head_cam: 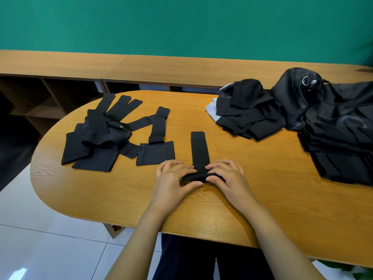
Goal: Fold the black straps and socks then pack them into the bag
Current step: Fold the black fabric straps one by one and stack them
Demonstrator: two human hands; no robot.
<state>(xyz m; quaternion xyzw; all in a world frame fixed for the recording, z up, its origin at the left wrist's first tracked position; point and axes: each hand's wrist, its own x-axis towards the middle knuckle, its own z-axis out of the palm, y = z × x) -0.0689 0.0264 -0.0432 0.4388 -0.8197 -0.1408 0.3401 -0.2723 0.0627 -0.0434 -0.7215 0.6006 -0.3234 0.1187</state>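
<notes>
Wooden table (262,199): oval top, carrying all items.
Black strap (199,150): lying near the front edge, long end pointing away, near end rolled into a fold.
Left hand (173,178) and right hand (228,176): both pinching that rolled end between thumbs and fingers.
Loose straps (113,136): lying spread out at the left.
Folded dark cloths (248,112): sitting stacked at the right.
Black bag (333,118): lying slumped at the far right.

On the table (262,199), straps (113,136) lie left, what may be the bag (333,122) right.
</notes>
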